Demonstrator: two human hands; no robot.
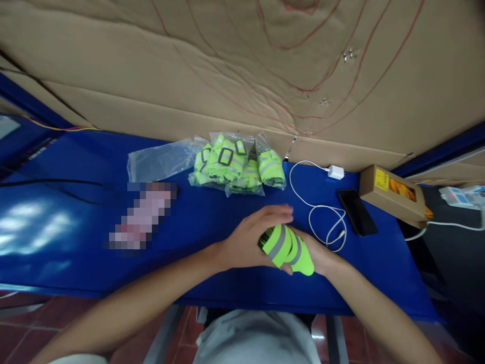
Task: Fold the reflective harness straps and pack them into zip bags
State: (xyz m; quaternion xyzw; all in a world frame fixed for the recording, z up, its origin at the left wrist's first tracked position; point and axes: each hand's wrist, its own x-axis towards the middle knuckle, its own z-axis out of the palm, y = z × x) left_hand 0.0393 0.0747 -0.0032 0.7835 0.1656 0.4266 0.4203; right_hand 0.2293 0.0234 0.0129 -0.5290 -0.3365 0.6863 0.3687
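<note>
Close above the table's front edge, both hands are together on a rolled neon-green reflective strap [286,247] with grey bands. My left hand [244,240] is closed around its left end, the long fingers over the top and the thumb low. A dark part of the roll shows at my left palm. From the right, my right hand [320,255] presses against the roll and grips it; most of its fingers are hidden behind the strap. Further back lie several clear bags of similar neon-green reflective straps [227,159], some showing black buckles.
An empty clear plastic bag [161,159] lies left of the bagged straps. A pixelated pinkish object [142,217] is on the left. To the right are a white charger [335,172] with cable, a black phone [356,212] and a cardboard box [394,194]. Brown paper-covered panelling [151,86] stands behind the blue table [182,222].
</note>
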